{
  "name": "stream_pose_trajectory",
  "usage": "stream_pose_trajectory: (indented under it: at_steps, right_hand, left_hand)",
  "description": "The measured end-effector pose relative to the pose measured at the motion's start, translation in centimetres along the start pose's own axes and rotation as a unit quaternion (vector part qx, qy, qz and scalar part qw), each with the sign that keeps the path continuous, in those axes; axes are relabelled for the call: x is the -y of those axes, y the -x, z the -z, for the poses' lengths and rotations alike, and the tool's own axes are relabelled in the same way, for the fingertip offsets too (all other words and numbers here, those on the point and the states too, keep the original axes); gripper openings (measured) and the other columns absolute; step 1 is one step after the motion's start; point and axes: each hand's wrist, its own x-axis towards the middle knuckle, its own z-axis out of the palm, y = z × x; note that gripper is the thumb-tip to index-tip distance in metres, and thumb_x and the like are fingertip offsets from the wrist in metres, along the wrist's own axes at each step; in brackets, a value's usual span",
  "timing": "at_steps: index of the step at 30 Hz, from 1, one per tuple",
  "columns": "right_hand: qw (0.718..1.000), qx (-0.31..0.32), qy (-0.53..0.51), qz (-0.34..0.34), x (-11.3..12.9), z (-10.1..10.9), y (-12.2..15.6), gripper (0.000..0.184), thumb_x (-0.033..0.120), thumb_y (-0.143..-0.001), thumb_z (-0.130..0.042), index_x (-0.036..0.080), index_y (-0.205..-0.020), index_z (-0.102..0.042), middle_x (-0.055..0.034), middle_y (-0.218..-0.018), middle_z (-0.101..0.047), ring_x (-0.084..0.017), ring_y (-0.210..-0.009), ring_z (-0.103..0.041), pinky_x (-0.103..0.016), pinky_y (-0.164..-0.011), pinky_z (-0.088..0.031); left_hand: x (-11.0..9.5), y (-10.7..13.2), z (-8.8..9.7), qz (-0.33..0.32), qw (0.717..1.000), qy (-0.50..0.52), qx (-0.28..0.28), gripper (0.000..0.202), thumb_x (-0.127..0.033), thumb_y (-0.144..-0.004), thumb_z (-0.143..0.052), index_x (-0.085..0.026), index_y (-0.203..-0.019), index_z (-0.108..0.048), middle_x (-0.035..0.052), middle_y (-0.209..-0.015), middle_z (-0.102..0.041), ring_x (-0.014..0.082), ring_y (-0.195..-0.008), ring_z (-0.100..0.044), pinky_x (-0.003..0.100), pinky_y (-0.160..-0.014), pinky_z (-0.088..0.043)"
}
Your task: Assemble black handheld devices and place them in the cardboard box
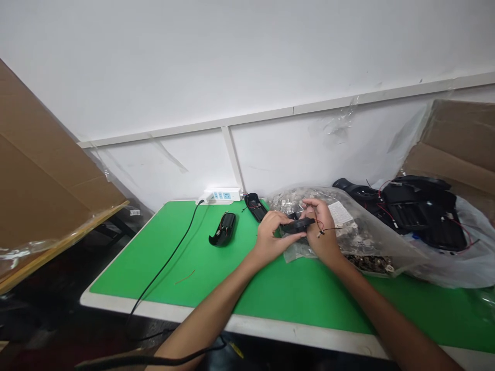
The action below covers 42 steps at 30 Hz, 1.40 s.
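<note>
Between left hand point(270, 234) and right hand point(324, 236), black case point(297, 225): left pinching it, thumb opposite fingers; right half-curled against its end (firmness unclear). Loose wires point(321, 232) over right palm could snag, tear free if case twists.

Hands, two: left hand point(268, 236) and right hand point(324, 237). Casings, three that I can number singly from my remote view: held casing point(297, 225), near casing point(224, 229) and far casing point(255, 207). Casings in the heap point(417, 206), several (they overlap too closely for me to count). Bags, two: parts bag point(371, 216) and heap bag point(477, 268). Label point(340, 212), one. Power strip point(237, 194), one, bearing one plug point(207, 197). Loose wire point(186, 278), one. Table point(154, 247), one.
</note>
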Motion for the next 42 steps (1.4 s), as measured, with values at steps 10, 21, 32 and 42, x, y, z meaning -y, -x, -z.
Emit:
stream_pose_trajectory:
  at_steps: [10,21,32,42]
  right_hand:
    - [1.0,0.005,0.004,-0.008,0.5,0.0,0.0,0.028,0.043,-0.107,-0.043,0.025,-0.122,-0.06,-0.0066,-0.097,-0.064,-0.023,-0.085,-0.063,-0.043,-0.081,-0.055]
    - [0.994,-0.068,-0.081,-0.03,0.5,-0.2,-1.4,0.04,0.046,-0.091,-0.073,0.023,-0.121,-0.062,-0.0096,-0.108,-0.073,-0.024,-0.101,-0.072,-0.045,-0.092,-0.062]
    - [0.996,0.06,-0.067,-0.007,1.1,-0.7,-4.6,0.034,0.055,-0.087,-0.075,0.023,-0.098,-0.078,-0.0072,-0.098,-0.079,-0.024,-0.087,-0.073,-0.042,-0.083,-0.063]
    - [0.994,0.021,-0.081,-0.067,0.4,0.4,-3.4,0.037,0.054,-0.088,-0.076,0.023,-0.108,-0.073,-0.0065,-0.097,-0.075,-0.022,-0.091,-0.072,-0.035,-0.083,-0.061]
  left_hand:
    - [-0.2,-0.3,0.6,0.05,0.997,0.001,0.056,0.036,-0.052,-0.083,-0.086,-0.021,-0.09,-0.068,0.0053,-0.088,-0.072,0.0212,-0.084,-0.069,0.037,-0.079,-0.056]
    - [0.1,-1.4,1.7,0.206,0.973,0.092,0.049,0.07,-0.048,-0.091,-0.077,-0.024,-0.149,-0.048,0.0152,-0.136,-0.069,0.0297,-0.121,-0.07,0.05,-0.103,-0.059]
    - [1.0,-0.6,-0.2,0.503,0.736,0.453,0.019,0.055,-0.046,-0.076,-0.084,-0.022,-0.119,-0.058,0.0061,-0.099,-0.073,0.0205,-0.068,-0.072,0.033,-0.056,-0.062]
    - [0.0,-1.5,0.4,0.472,0.792,0.361,-0.137,0.051,-0.042,-0.084,-0.079,-0.026,-0.13,-0.062,0.0038,-0.105,-0.073,0.0179,-0.083,-0.07,0.027,-0.071,-0.059]
